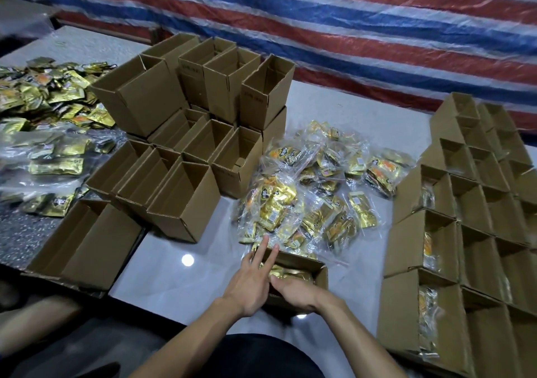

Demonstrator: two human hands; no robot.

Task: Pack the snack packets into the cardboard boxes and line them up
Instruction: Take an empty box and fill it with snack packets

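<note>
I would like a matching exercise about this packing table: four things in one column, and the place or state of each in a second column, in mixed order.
Column A
1. box nearest the person
2. boxes at the back centre
3. boxes on the right
4. loose gold packets

Column B
a. far left, in a heap
b. empty, some stacked on others
c. set in rows, packets showing in some
d. gold packets inside, alone at the front

Pairs: 1-d, 2-b, 3-c, 4-a
</note>
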